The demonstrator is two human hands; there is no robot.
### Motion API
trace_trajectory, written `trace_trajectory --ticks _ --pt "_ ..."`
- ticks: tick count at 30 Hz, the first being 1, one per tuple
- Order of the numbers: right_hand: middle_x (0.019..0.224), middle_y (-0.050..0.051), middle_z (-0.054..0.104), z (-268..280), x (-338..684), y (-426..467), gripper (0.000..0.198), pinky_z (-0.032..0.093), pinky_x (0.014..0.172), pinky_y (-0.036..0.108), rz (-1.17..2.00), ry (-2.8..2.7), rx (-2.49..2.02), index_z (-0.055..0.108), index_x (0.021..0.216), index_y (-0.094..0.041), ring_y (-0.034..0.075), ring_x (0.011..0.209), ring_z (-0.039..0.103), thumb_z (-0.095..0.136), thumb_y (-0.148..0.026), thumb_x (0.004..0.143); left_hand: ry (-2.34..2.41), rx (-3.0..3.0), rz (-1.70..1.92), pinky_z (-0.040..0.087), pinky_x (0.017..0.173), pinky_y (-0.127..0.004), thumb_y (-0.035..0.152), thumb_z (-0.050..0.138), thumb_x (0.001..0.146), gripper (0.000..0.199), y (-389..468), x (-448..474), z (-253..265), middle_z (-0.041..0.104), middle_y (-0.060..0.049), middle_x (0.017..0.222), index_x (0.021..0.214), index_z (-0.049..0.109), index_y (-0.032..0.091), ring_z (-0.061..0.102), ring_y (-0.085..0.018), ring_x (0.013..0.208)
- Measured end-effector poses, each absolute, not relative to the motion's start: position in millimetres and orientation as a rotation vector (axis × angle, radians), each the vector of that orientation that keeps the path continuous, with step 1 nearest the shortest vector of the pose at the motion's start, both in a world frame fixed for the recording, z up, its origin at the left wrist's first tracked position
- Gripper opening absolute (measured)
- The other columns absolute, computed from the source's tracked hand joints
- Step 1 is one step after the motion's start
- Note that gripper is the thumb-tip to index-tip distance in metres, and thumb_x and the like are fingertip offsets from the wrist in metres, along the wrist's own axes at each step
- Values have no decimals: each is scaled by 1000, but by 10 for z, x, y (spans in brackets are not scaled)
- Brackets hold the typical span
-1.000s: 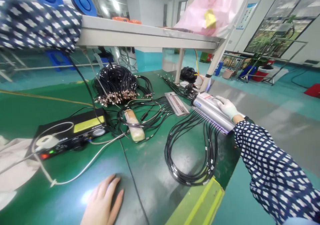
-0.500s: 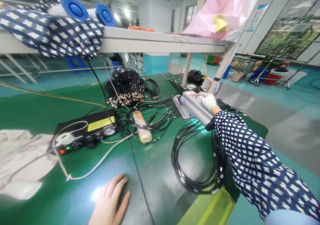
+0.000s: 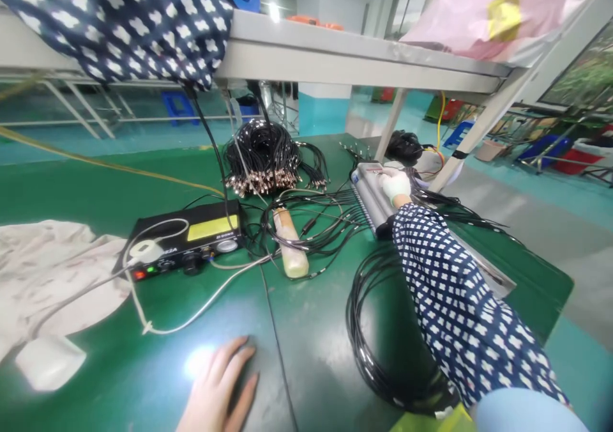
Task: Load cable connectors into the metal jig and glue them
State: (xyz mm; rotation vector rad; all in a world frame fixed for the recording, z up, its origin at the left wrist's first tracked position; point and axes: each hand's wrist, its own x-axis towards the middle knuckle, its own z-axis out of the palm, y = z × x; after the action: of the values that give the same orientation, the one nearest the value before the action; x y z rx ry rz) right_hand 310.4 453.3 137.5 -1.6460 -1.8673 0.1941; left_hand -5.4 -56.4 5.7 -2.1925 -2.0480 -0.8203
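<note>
My right hand [image 3: 395, 184], in a white glove, is closed on the top of a long grey housing with black end caps [image 3: 371, 195]. The housing lies over the ends of several thin black cables [image 3: 335, 209] and hides what is beneath it. My left hand [image 3: 218, 387] is bare and rests on the green table [image 3: 306, 330], its fingers apart and holding nothing. Just left of my right sleeve lies a coil of black cable [image 3: 359, 349], partly covered by the arm.
A black control box [image 3: 167, 243] with lit buttons stands left, beside a stained white cloth [image 3: 62, 272]. A tape-wrapped cylinder [image 3: 290, 246] lies among the cables. Behind is a cable bundle [image 3: 263, 154]. A shelf [image 3: 335, 58] spans overhead. A flat metal strip [image 3: 493, 272] lies right.
The view has shifted, so the table sits farther right. The grey housing now covers the row of cable ends that showed beside it, and the bluish glow under it is no longer visible.
</note>
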Motion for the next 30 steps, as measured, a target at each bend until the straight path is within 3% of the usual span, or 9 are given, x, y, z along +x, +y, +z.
trace_trajectory --ticks 11,22,30 --pt "123 10 68 1466 3002 4669 24 46 105 46 219 -1797 -1676 70 113 -19 26 115 62 63 -32 95 -2073 -2178 -805 59 89 -35 34 58 90 33 -570 -30 70 61 -11 129 122 58 26 64 -25 113" --pt "123 13 68 1299 3094 4690 40 45 107 45 161 -1768 -1591 64 127 -12 29 116 61 50 -29 94 -2115 -2160 -813 57 91 -38 33 56 91 32 -593 -10 84 61 -10 129 122 58 25 62 -26 115" --pt "118 10 71 1364 3084 4562 33 47 106 42 169 -1808 -1568 73 112 -18 30 111 65 55 -31 88 -2134 -2191 -792 58 91 -38 31 57 90 33 -584 -4 87 60 -12 130 123 58 25 62 -26 116"
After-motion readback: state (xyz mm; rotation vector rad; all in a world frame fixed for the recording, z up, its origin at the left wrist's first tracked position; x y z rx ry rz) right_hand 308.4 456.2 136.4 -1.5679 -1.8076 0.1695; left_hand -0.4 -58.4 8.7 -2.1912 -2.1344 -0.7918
